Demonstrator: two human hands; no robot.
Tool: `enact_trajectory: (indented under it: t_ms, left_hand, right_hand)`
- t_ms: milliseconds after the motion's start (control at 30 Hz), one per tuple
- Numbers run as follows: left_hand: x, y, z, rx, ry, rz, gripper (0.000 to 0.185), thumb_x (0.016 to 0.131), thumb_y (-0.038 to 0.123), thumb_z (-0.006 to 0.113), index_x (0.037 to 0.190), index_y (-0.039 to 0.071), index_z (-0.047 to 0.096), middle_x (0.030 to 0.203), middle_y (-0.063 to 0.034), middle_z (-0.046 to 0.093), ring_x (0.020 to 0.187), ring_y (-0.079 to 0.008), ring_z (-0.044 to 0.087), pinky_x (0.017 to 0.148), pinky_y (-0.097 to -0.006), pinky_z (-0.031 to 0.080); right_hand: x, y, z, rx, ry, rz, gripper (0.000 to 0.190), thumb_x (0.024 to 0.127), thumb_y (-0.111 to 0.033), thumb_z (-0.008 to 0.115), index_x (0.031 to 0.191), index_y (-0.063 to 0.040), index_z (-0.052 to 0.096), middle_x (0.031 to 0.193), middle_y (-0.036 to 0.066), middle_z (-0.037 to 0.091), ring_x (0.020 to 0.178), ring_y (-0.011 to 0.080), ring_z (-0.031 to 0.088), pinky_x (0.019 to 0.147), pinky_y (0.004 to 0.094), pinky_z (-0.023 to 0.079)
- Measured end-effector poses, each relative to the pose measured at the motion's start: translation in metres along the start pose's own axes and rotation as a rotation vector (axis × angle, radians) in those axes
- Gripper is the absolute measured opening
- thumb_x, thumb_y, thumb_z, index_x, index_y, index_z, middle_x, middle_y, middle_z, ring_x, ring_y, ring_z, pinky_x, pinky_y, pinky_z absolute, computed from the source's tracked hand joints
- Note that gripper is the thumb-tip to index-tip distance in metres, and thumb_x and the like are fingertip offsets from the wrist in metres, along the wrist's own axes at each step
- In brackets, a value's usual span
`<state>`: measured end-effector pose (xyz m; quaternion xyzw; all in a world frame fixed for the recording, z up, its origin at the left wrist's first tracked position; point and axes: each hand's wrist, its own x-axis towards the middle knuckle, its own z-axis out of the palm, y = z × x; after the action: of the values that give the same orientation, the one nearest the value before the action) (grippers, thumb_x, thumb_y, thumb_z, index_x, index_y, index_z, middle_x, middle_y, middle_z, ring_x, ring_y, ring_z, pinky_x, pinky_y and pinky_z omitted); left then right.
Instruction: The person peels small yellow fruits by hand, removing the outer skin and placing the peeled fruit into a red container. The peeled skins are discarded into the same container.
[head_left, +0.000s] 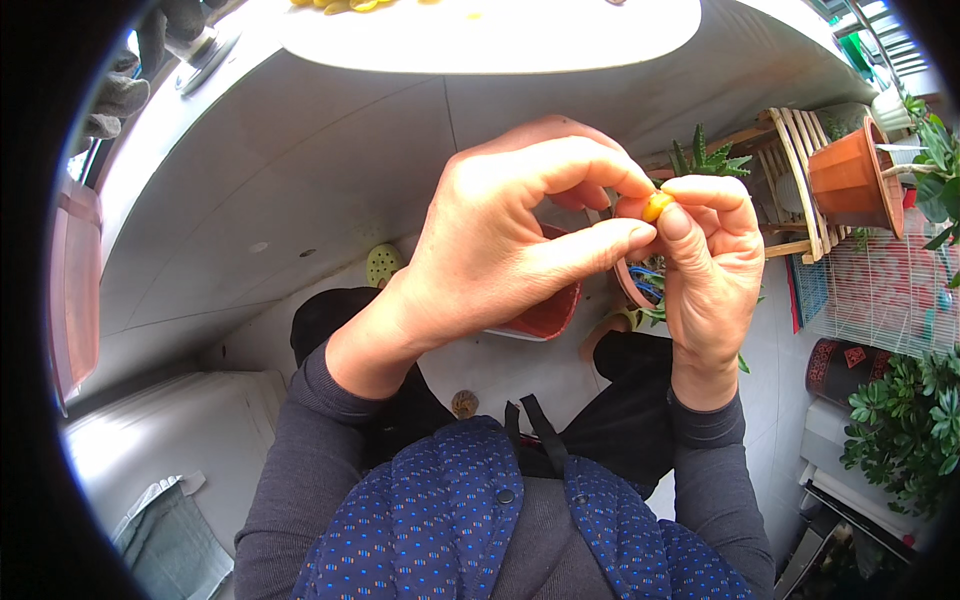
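Note:
A small glossy yellow piece of what looks like fruit (657, 206) is pinched between both hands, to the right of the middle. My left hand (517, 225) reaches in from the left with the thumb and index fingertips at its left side. My right hand (709, 255) grips it between thumb and forefinger, the other fingers curled in. Fingertips partly cover the piece. Beyond the hands, several yellow pieces (349, 6) lie on a white oval surface (487, 49), cut off by the top of the view. Below my left hand, a red container (544, 319) is partly hidden.
On the right stand a wooden slatted stand (802, 180), a terracotta-coloured pot (851, 180), a wire rack (877, 292) and a leafy plant (907, 427). A spiky succulent (705, 161) is behind my right hand. Grey gloves (120, 97) hang at upper left, above a pink plastic container (75, 292).

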<state>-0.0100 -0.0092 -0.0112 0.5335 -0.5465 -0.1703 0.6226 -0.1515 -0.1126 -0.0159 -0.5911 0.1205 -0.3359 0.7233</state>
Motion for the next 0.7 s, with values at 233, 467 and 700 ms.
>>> enact_trajectory:
  t_ms: [233,467,700]
  left_hand:
    - [0.001,0.004,-0.007,-0.138,0.045,-0.229,0.01,0.082,-0.001,0.064,0.091,-0.002,0.06,0.085,-0.0054,0.063,0.076,-0.009,0.06,0.073,-0.0231,0.05]
    - [-0.001,0.008,-0.002,-0.5,-0.025,-0.368,0.017,0.083,0.006,0.066,0.098,-0.002,0.064,0.078,-0.0041,0.064,0.073,-0.0093,0.061,0.068,-0.0222,0.05]
    - [0.0,0.003,-0.003,-0.39,-0.025,-0.235,0.009,0.08,0.004,0.069,0.085,0.0,0.063,0.078,-0.0012,0.062,0.074,-0.0083,0.06,0.065,-0.0202,0.048]
  right_hand:
    - [0.004,0.003,-0.008,0.268,-0.112,0.146,0.02,0.088,-0.008,0.061,0.105,0.0,0.055,0.089,0.014,0.066,0.074,0.0154,0.065,0.068,0.0243,0.054]
    - [0.002,0.004,-0.009,0.114,-0.099,-0.003,0.017,0.086,-0.005,0.064,0.097,-0.001,0.052,0.088,0.015,0.065,0.075,0.0154,0.065,0.069,0.0248,0.055]
    - [0.002,0.005,-0.008,0.086,-0.108,-0.019,0.016,0.085,-0.002,0.064,0.096,0.0,0.052,0.088,0.014,0.065,0.076,0.0161,0.066,0.07,0.0253,0.056]
